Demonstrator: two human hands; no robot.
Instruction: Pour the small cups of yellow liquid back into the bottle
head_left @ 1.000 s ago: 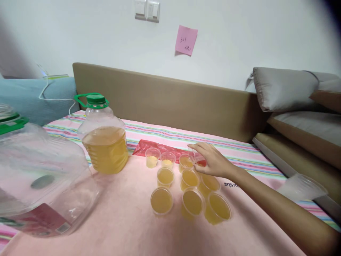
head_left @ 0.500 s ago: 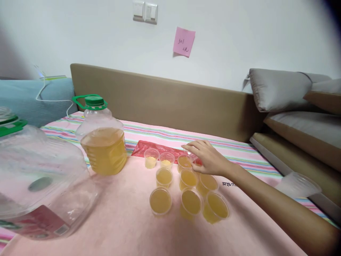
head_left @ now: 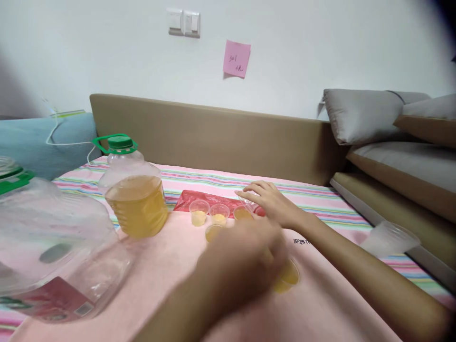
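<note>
My right hand (head_left: 272, 202) is closed around a clear plastic cup (head_left: 248, 202) at the back of the group of small cups. Blurred by motion, my left hand (head_left: 245, 259) is above the front cups and hides most of them; what its fingers do is smeared. Two cups with pale yellow powder-like contents, one of them the leftmost cup (head_left: 198, 213), stand at the back left. A cup of yellow liquid (head_left: 289, 276) shows at the right of my left hand. Behind the cups lies a red plastic bag (head_left: 194, 199).
A bottle of yellow liquid (head_left: 137, 204) with a green cap and a large clear bottle (head_left: 53, 251) stand at the left. A translucent cup (head_left: 390, 238) lies at the right beside stacked cushions (head_left: 406, 166). Pink cloth (head_left: 153, 285) lies underneath.
My left hand and forearm have come in from the bottom, over the front cups. My right hand stays at the back cups. The whole view has shifted slightly.
</note>
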